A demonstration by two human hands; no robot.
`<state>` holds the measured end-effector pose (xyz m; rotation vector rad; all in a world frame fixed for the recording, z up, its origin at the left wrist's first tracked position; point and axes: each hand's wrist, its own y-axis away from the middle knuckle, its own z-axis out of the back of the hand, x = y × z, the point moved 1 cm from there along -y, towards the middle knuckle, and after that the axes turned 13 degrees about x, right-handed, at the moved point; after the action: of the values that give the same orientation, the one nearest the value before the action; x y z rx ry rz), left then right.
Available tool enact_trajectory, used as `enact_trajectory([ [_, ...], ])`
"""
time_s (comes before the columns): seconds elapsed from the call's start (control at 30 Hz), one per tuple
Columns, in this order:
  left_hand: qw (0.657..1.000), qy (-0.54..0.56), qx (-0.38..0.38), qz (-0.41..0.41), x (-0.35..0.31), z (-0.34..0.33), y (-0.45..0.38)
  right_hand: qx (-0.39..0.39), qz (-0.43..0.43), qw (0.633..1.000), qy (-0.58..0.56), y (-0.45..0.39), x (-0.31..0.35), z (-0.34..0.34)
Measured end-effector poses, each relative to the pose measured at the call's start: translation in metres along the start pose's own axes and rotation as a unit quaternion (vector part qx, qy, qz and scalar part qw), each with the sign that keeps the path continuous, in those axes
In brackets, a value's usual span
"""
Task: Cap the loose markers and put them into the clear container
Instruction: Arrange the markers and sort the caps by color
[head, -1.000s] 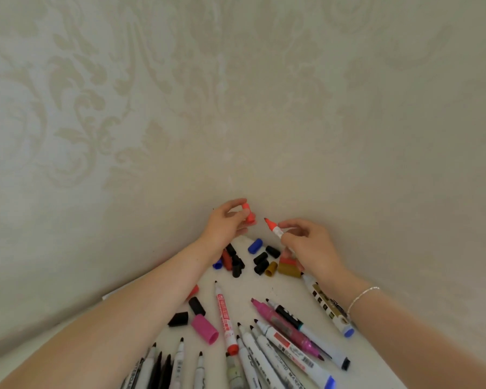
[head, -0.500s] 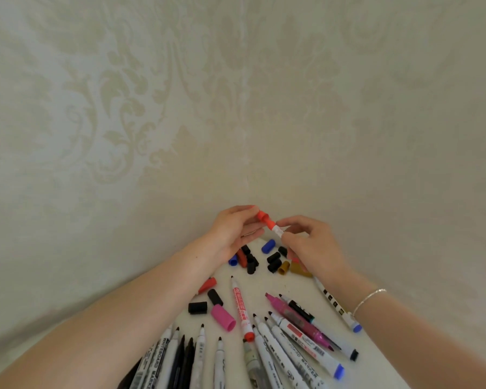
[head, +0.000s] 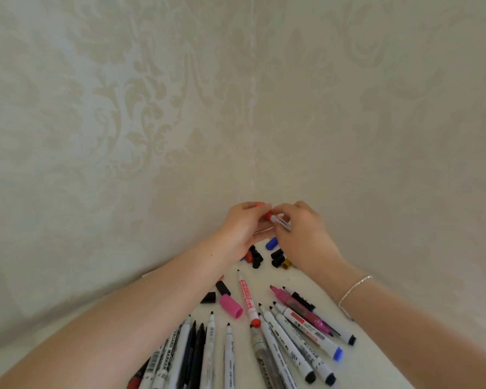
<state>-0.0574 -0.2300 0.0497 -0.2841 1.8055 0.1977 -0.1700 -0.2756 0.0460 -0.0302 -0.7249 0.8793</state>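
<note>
My left hand [head: 243, 230] pinches a red cap [head: 267, 214] that sits on the tip of a white marker [head: 280, 222]. My right hand [head: 303, 237] grips that marker's barrel just behind the cap; most of the barrel is hidden in the hand. Both hands meet above the far end of the white table [head: 357, 369]. Several uncapped markers [head: 281, 338] lie fanned out at the near edge, among them a red-labelled one [head: 247, 300] and a pink one [head: 299, 308]. Loose caps [head: 277, 255] are scattered under my hands. No clear container is in view.
A large pink cap [head: 230, 306] and two black caps [head: 215, 293] lie by my left forearm. A patterned cream wall [head: 236, 108] rises directly behind the table. A bracelet [head: 354, 287] is on my right wrist.
The hands have come together: the red cap in my left hand went from apart to pushed onto the marker's red tip. The camera view shifted slightly.
</note>
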Motion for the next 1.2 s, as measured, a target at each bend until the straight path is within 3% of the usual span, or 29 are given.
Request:
enact_trajectory([
  [0.67, 0.994, -0.050, -0.096, -0.031, 0.011, 0.004, 0.012, -0.009, -0.033, 0.994, -0.101, -0.001, 0.020, -0.005],
  [0.87, 0.991, -0.115, -0.057, 0.024, 0.012, 0.030, 0.017, 0.069, -0.057, 0.979, -0.184, -0.008, 0.015, -0.026],
  [1.0, 0.987, -0.116, -0.113, 0.004, 0.004, 0.063, 0.016, 0.145, -0.058, 0.969, -0.189, -0.021, 0.024, -0.024],
  [1.1, 0.972, -0.184, -0.146, 0.012, 0.001, 0.093, 0.017, 0.193, -0.098, 0.972, -0.096, -0.026, 0.020, -0.028],
  [1.13, 0.954, -0.266, -0.133, 0.025, 0.001, 0.103, 0.019, 0.225, -0.115, 0.966, -0.061, -0.025, 0.017, -0.033],
  [1.2, 0.881, -0.461, -0.081, 0.071, 0.002, 0.116, 0.024, 0.294, -0.143, 0.945, -0.012, -0.021, 0.013, -0.043],
])
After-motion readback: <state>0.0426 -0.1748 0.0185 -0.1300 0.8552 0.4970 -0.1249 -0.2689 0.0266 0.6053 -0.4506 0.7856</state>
